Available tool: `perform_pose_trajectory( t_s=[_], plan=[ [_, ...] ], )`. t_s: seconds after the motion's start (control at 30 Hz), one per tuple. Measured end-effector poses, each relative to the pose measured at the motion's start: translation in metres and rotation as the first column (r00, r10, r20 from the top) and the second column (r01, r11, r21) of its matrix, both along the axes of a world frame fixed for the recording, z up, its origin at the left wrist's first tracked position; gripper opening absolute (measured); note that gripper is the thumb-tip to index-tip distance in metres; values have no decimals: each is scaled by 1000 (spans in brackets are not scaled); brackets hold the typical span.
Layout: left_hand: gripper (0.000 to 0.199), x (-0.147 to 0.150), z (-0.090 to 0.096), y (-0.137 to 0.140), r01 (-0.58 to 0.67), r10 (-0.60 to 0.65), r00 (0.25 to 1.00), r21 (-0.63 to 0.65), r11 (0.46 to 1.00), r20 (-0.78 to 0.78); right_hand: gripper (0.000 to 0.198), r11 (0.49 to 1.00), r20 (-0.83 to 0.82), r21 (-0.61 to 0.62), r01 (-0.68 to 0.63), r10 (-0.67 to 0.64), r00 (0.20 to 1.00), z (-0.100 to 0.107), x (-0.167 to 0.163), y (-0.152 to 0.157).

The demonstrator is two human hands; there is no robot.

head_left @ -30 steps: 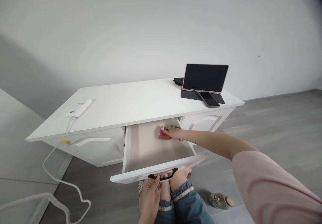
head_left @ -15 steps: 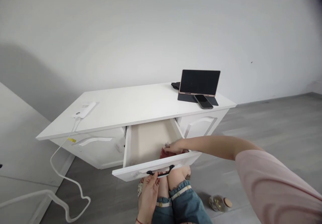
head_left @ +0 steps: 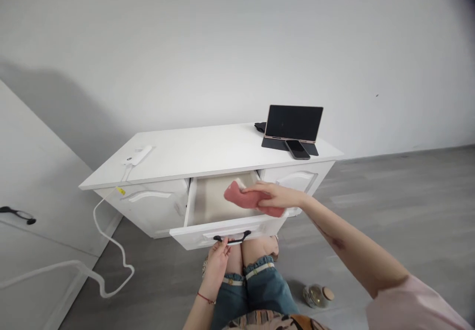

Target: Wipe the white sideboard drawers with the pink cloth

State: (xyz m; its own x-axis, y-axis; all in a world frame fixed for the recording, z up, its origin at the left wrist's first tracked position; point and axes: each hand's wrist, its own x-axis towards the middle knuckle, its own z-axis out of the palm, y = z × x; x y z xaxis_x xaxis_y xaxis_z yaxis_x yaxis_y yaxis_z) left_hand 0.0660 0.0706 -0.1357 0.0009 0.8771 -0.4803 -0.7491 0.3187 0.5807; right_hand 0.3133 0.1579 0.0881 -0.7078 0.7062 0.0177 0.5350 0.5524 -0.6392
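A soft pink cloth (head_left: 242, 197), long and sock-like in shape with a whitish patch, hangs above the pulled-out drawer (head_left: 188, 206). My right hand (head_left: 272, 195) is closed around it, and its far end droops by the drawer's right front corner. Down at the drawer front, my left hand (head_left: 219, 256) has its fingers hooked at the black handle (head_left: 233, 240). Pale and bare is the part of the drawer floor I can see; the cloth and my right hand hide some of it.
On the white cabinet top (head_left: 193, 147) stand a tablet (head_left: 294, 122), a phone (head_left: 297, 149) and a white power strip (head_left: 137, 156), its cord (head_left: 111, 238) trailing left. A cork-lidded glass jar (head_left: 315, 295) is on the floor by my legs. A white cabinet (head_left: 44, 181) stands left.
My right hand has risen out of the drawer, bringing the pink cloth up with it. The drawer is pushed in slightly, with my left hand still at the handle.
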Motion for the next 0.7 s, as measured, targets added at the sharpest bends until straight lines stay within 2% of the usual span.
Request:
perform_pose_trajectory(
  t_s=[0.07, 0.13, 0.23, 0.33, 0.37, 0.43, 0.5, 0.7],
  plan=[
    [25, 0, -1, -1, -3, 3, 1000, 3, 1000, 12, 55, 984, -111, 63, 164, -157, 981, -3, 18, -38],
    [24, 1, -1, -2, -14, 14, 1000, 5, 1000, 23, 49, 931, -236, 121, 344, -309, 921, -25, 30, -73],
    [22, 3, 2, -4, -32, 32, 999, -5, 999, 18, 45, 763, -329, 243, 599, -516, 791, -84, 33, -109],
    [20, 5, 6, -5, -51, 51, 999, -18, 999, 6, 41, 609, -284, 334, 719, -663, 693, -138, 21, -120],
    [21, 5, 8, -6, -61, 61, 998, -20, 998, 7, 41, 567, -287, 364, 739, -687, 668, -149, 15, -120],
    [23, 6, 10, -6, -77, 77, 997, -33, 996, 10, 41, 525, -290, 404, 749, -703, 649, -160, 0, -115],
    [24, 7, 12, -7, -92, 93, 996, -40, 995, 3, 43, 541, -263, 421, 728, -696, 668, -159, -19, -110],
    [19, 12, 3, -6, -133, 133, 991, 34, 991, -12, 51, 732, -19, 388, 560, -601, 799, -134, -84, -97]
  ],
)
